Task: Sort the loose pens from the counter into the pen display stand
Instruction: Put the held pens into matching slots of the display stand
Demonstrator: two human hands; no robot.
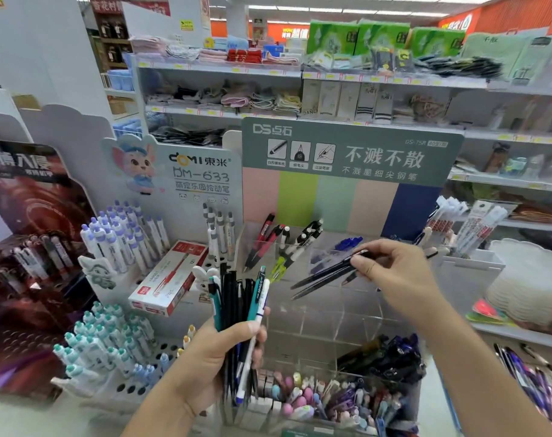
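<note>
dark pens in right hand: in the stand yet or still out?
Out. The right hand pinches the dark pens tilted above the clear stand, tips over its empty middle compartments.

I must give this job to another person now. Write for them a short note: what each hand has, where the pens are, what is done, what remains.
Left hand: grips a bundle of mixed pens, tips down, in front of the clear display stand.
Right hand: pinches two dark pens over the stand's upper compartments, not yet released.
Done: some back compartments hold red, black-and-white and blue pens; the front ones are full.
Left: drop these two, then sort the bundle. The middle compartments look empty.
</note>
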